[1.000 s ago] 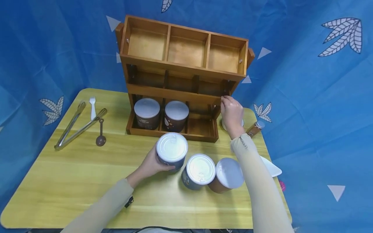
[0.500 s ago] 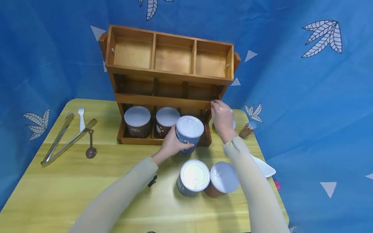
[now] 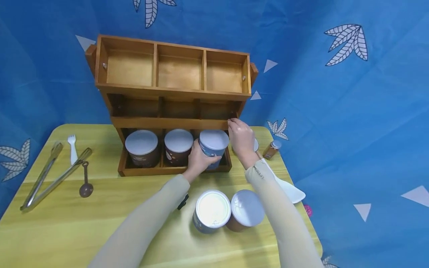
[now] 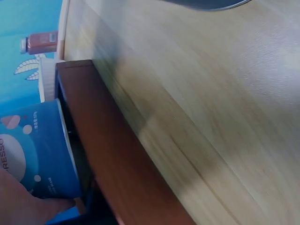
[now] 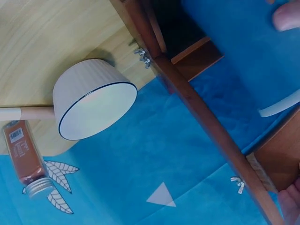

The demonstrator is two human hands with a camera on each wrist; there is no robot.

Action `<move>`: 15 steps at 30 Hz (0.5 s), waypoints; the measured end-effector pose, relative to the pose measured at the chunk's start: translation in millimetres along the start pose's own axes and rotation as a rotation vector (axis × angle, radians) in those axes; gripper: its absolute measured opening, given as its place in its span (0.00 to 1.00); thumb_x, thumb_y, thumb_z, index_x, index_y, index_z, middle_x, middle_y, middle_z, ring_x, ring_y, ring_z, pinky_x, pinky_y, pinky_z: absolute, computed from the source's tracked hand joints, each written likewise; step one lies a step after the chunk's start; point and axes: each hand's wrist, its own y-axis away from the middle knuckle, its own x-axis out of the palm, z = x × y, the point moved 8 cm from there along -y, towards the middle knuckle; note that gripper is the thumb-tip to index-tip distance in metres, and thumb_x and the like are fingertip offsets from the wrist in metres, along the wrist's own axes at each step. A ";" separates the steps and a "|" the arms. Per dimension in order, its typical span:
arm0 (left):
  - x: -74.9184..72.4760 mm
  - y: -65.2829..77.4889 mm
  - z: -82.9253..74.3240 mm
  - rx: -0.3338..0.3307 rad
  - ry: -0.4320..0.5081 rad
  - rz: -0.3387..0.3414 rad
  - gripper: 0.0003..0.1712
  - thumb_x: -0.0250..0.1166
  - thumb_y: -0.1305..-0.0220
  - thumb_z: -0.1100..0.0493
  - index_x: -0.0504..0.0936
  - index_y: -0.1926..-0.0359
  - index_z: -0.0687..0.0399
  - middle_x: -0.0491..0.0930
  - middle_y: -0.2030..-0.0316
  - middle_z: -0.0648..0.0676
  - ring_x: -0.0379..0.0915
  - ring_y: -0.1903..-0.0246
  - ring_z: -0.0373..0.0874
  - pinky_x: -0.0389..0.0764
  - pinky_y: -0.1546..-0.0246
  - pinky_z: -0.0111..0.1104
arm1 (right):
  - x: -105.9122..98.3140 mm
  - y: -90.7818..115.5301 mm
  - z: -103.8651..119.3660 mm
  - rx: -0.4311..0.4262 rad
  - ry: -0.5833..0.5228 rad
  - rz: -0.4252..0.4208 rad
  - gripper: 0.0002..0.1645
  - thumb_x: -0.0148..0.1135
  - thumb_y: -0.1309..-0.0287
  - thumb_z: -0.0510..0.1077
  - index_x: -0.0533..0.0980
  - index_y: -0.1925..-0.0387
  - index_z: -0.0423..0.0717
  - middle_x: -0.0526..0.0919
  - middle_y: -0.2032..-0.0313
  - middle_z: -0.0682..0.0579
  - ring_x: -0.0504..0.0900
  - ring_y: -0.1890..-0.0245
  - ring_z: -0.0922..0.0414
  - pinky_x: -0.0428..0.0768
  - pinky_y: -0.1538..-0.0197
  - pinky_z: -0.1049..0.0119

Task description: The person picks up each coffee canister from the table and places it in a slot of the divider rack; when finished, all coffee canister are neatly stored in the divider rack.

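My left hand [image 3: 200,160] grips a blue can [image 3: 214,139] with a pale lid, thumb across its front. The can stands slightly tilted in the right compartment of the bottom tier of a wooden shelf rack [image 3: 174,92]. In the left wrist view the blue can [image 4: 47,150] shows white dots and part of a word, behind the tier's front board [image 4: 112,140]. My right hand [image 3: 242,139] grips the right end of the middle tier's front board; its fingers [image 5: 291,199] show at that board in the right wrist view. Two brown cans [image 3: 141,149] [image 3: 178,147] fill the other bottom compartments.
Nearer me stand a blue can [image 3: 212,210] and a brown can [image 3: 247,208]. Tongs [image 3: 43,186], a white fork [image 3: 72,149], a whisk [image 3: 78,160] and a brown spoon [image 3: 86,188] lie left. At right are a white bowl [image 5: 93,101], a spice bottle [image 3: 272,149] and a white spoon-like utensil [image 3: 289,190].
My left hand has carried the blue can from the table up and away into the rack's bottom right compartment. My right hand has kept its hold on the rack; the head view has shifted.
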 end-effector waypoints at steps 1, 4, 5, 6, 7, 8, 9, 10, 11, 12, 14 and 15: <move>0.1 -1.6 0.6 -0.001 0.005 -0.017 0.63 0.81 0.59 0.46 0.54 0.28 0.61 0.68 0.36 0.65 0.71 0.39 0.60 0.76 0.38 0.52 | 0.0 0.0 0.8 -0.003 0.002 -0.001 0.09 0.64 0.39 0.37 0.86 0.59 0.41 0.90 0.59 0.46 0.89 0.61 0.48 0.88 0.58 0.57; 2.3 -6.5 2.5 0.000 0.022 -0.056 0.62 0.81 0.59 0.47 0.55 0.29 0.63 0.69 0.38 0.66 0.72 0.40 0.60 0.77 0.39 0.51 | -0.4 -0.3 1.6 -0.011 0.014 -0.009 0.09 0.65 0.40 0.37 0.86 0.59 0.42 0.90 0.59 0.46 0.89 0.61 0.49 0.88 0.58 0.57; 3.7 -8.0 2.8 0.003 0.025 -0.064 0.62 0.81 0.59 0.47 0.55 0.29 0.63 0.69 0.38 0.66 0.72 0.40 0.60 0.77 0.38 0.51 | -0.7 -0.4 1.2 -0.011 0.022 -0.014 0.09 0.65 0.40 0.37 0.87 0.59 0.42 0.90 0.59 0.47 0.89 0.61 0.49 0.88 0.58 0.58; 5.6 -9.5 3.2 0.006 0.032 -0.068 0.62 0.81 0.59 0.47 0.55 0.29 0.63 0.69 0.38 0.66 0.71 0.40 0.60 0.76 0.38 0.51 | -1.2 -0.6 0.5 -0.010 0.028 -0.022 0.09 0.65 0.40 0.37 0.87 0.60 0.43 0.90 0.59 0.47 0.89 0.61 0.50 0.88 0.58 0.58; 7.3 -11.0 3.0 0.012 0.040 -0.072 0.62 0.81 0.59 0.47 0.55 0.30 0.63 0.69 0.38 0.67 0.71 0.40 0.61 0.76 0.38 0.51 | -1.8 -0.7 0.0 -0.010 0.035 -0.030 0.09 0.65 0.41 0.37 0.87 0.60 0.43 0.90 0.60 0.48 0.89 0.62 0.50 0.88 0.59 0.58; 9.5 -12.5 3.2 0.017 0.047 -0.072 0.62 0.81 0.60 0.47 0.55 0.30 0.63 0.68 0.37 0.67 0.71 0.39 0.61 0.76 0.37 0.50 | -2.3 -0.8 -0.7 -0.010 0.041 -0.036 0.08 0.65 0.41 0.36 0.87 0.60 0.43 0.90 0.60 0.48 0.89 0.62 0.50 0.88 0.59 0.59; 11.7 -13.7 3.6 0.019 0.051 -0.070 0.62 0.81 0.59 0.47 0.55 0.30 0.63 0.68 0.37 0.66 0.70 0.39 0.61 0.75 0.37 0.50 | -2.7 -0.7 -1.2 -0.010 0.046 -0.043 0.08 0.65 0.41 0.36 0.87 0.61 0.43 0.90 0.60 0.48 0.89 0.63 0.51 0.88 0.60 0.59; 13.7 -15.0 4.2 0.021 0.054 -0.070 0.62 0.81 0.60 0.47 0.55 0.30 0.63 0.68 0.37 0.66 0.70 0.39 0.61 0.75 0.36 0.50 | -3.0 -0.6 -1.5 -0.011 0.050 -0.047 0.08 0.65 0.41 0.36 0.87 0.61 0.43 0.90 0.60 0.48 0.89 0.63 0.51 0.89 0.60 0.59; 15.7 -16.1 5.6 0.018 0.053 -0.070 0.62 0.81 0.60 0.47 0.55 0.30 0.63 0.68 0.37 0.66 0.70 0.38 0.61 0.75 0.36 0.50 | -3.0 -0.5 -1.7 -0.013 0.052 -0.048 0.08 0.65 0.41 0.36 0.87 0.61 0.43 0.90 0.60 0.48 0.89 0.63 0.51 0.89 0.60 0.59; 17.6 -17.1 7.4 0.015 0.048 -0.068 0.62 0.82 0.59 0.48 0.55 0.30 0.63 0.68 0.37 0.66 0.70 0.38 0.61 0.75 0.36 0.50 | -3.2 -0.3 -1.4 -0.016 0.049 -0.049 0.08 0.65 0.41 0.36 0.87 0.61 0.43 0.90 0.61 0.48 0.89 0.63 0.51 0.89 0.60 0.59; 22.3 -18.8 11.6 0.010 0.031 -0.054 0.62 0.81 0.59 0.48 0.55 0.30 0.62 0.68 0.37 0.66 0.70 0.37 0.60 0.74 0.35 0.49 | -3.2 0.4 -0.6 -0.021 0.047 -0.047 0.08 0.64 0.40 0.36 0.87 0.61 0.43 0.90 0.61 0.48 0.89 0.63 0.51 0.88 0.61 0.60; 24.5 -19.4 13.8 0.007 0.027 -0.045 0.62 0.81 0.59 0.48 0.55 0.30 0.62 0.68 0.36 0.65 0.69 0.37 0.59 0.74 0.35 0.49 | -3.3 0.7 -0.3 -0.023 0.046 -0.045 0.08 0.64 0.40 0.36 0.87 0.62 0.43 0.90 0.61 0.48 0.89 0.63 0.52 0.88 0.61 0.60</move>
